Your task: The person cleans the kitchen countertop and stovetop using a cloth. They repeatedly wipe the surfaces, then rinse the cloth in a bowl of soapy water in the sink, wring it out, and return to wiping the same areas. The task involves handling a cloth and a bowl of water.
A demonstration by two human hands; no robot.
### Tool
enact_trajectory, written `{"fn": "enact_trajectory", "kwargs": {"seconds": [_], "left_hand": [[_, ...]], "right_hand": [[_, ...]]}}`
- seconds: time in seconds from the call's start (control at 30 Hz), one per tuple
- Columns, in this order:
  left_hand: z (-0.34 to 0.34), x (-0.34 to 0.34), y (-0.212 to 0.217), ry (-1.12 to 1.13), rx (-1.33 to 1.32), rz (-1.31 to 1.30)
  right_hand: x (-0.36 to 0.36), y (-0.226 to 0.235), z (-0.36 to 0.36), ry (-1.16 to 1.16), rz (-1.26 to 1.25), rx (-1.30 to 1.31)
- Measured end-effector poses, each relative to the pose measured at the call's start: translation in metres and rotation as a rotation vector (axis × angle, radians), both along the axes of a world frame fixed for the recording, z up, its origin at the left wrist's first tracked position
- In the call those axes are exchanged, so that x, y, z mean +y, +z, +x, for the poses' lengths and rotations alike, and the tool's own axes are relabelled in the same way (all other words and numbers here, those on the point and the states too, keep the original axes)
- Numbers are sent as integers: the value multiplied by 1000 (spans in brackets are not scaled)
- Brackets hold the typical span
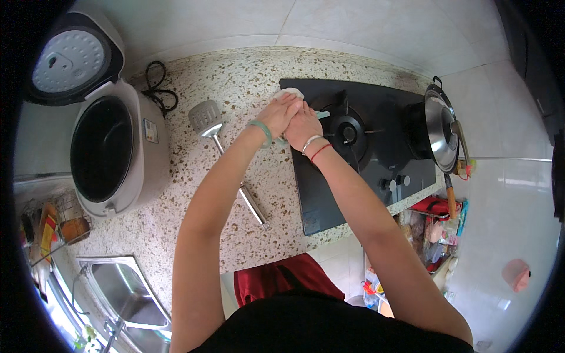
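My left hand [279, 116] and my right hand [302, 127] are pressed together at the left edge of the black gas cooktop [321, 203]. Under them is a bunched pale cloth [291, 92], whitish at the far side, with a light green corner poking out beside my right fingers. Both hands are closed over it; most of the cloth is hidden beneath them. A green bangle circles my left wrist, a silver bangle and a red cord my right. Left of my hands, a slotted metal spatula [206, 117] lies on the speckled counter [259, 182].
A rice cooker [154, 170] with its lid raised stands at the left, its black cord [158, 94] behind. A lidded wok [438, 126] sits on the cooktop's right side. At lower left is a steel sink [123, 288]. A shelf [432, 235] of packages stands at right.
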State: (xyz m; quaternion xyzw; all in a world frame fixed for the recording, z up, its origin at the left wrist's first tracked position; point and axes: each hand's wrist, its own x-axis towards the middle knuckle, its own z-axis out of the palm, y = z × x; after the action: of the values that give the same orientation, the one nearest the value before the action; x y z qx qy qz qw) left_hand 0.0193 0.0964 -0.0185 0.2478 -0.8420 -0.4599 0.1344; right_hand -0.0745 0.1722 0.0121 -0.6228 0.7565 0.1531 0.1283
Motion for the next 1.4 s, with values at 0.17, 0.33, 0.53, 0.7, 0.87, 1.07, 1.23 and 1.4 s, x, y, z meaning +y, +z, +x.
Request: {"fn": "enact_trajectory", "kwargs": {"seconds": [0.17,0.33,0.53,0.7,0.87,1.07,1.23,1.4], "left_hand": [[-8,-22,-5,-154,-45,-61],[2,-35,-25,-185,53,-196],[21,12,-26,-36,2,-427],[5,7,-19,-79,-143,-524],[-32,-19,-12,-229,-235,-631],[-73,-40,-6,-334,-312,-708],[-63,-35,-25,-233,-268,-644],[-18,-2,-27,-63,-300,-558]], "right_hand": [[-9,8,-1,114,54,217],[-17,7,11,184,3,351],[2,8,-16,76,-280,140],[-9,19,-21,150,-174,136],[-23,21,-42,81,-42,234],[-43,17,-71,-84,-34,147],[-50,11,-67,-105,-112,69],[-32,-5,-24,-4,-279,41]]}}
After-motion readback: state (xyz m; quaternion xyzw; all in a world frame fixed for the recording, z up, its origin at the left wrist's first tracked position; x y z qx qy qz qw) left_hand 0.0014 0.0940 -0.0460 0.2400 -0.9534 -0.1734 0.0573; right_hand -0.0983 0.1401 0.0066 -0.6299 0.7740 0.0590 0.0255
